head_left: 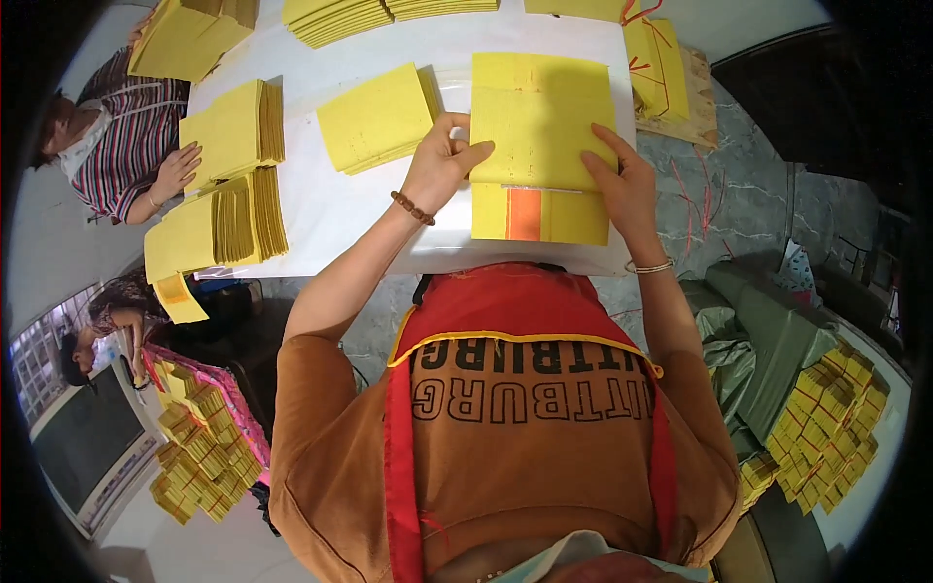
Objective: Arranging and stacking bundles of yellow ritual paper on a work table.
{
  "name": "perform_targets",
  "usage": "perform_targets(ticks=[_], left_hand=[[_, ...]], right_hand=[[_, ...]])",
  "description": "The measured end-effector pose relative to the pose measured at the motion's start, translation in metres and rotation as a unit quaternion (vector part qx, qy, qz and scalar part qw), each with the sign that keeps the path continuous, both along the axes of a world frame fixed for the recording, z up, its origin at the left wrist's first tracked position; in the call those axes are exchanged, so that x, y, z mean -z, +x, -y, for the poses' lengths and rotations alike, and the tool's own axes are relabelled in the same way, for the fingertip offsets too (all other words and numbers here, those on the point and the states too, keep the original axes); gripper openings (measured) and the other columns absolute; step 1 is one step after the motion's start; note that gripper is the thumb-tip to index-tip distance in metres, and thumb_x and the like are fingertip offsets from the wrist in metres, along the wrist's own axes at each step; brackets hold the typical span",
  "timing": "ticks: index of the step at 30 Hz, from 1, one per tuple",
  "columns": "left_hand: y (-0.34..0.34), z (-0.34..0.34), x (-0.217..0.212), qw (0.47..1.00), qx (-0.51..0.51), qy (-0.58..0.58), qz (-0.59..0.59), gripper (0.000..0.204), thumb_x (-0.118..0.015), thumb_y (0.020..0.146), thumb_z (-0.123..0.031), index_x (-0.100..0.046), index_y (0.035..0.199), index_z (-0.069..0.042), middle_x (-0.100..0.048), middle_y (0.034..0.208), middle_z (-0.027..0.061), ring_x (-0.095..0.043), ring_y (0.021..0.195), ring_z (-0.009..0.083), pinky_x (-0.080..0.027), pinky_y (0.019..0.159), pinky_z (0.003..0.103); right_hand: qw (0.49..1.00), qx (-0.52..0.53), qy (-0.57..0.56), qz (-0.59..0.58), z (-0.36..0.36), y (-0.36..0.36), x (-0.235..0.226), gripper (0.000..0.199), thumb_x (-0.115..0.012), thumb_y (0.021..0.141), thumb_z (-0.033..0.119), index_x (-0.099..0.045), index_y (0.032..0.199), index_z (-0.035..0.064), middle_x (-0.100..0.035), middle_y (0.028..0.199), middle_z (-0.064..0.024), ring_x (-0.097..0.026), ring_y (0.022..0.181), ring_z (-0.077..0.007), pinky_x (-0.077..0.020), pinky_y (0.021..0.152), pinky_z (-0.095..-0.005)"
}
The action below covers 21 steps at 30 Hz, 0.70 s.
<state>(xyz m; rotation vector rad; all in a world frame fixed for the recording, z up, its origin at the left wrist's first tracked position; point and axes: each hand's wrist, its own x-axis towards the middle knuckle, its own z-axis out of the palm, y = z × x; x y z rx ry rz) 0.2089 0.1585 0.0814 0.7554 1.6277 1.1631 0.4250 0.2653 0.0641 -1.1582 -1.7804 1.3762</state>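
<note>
Upright between my hands is a yellow paper bundle point(539, 121), with a lower band that carries an orange strip point(524, 214). At its left edge my left hand point(442, 160) is closed, thumb on the near face and other fingers partly hidden. My right hand point(625, 185) grips the opposite edge, thumb on the face and index finger stretched along the side. Just left of my left hand, a slanted stack of yellow paper point(377, 117) lies on the white table point(321, 214).
More yellow stacks point(233, 126) line the table's left side, where a co-worker's hand point(177, 170) touches one. Further bundles point(389, 15) lie along the far edge. Red ties point(702, 199) are scattered on the grey floor. Another person point(121, 325) works at lower left, by piled yellow bundles point(209, 447).
</note>
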Motion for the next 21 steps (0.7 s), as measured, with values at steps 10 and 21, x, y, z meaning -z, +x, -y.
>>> perform_targets(ticks=[10,21], left_hand=[[0.04,-0.006,-0.015,0.751,0.317,0.185,-0.549,0.06,-0.055,0.083,-0.043,-0.041,0.132,-0.011,-0.035,0.138,0.0141,-0.029,0.13,0.0325,-0.026,0.104,0.046],[0.042,-0.004,-0.002,0.717,0.347,0.156,-0.585,0.062,-0.05,0.085,-0.048,-0.038,0.134,-0.012,-0.03,0.142,0.0124,-0.023,0.133,0.0317,-0.02,0.107,0.048]], right_hand=[[0.999,0.006,0.014,0.043,0.001,-0.001,-0.001,0.038,-0.065,0.078,0.018,-0.06,0.114,0.0051,-0.066,0.095,-0.0172,-0.065,0.083,-0.0212,-0.0494,0.073,-0.0294],[0.868,-0.165,0.358,0.303,0.049,0.022,-0.01,0.051,-0.059,0.083,0.038,-0.05,0.127,0.013,-0.034,0.143,-0.0074,-0.028,0.133,-0.0274,-0.0127,0.104,-0.0561]])
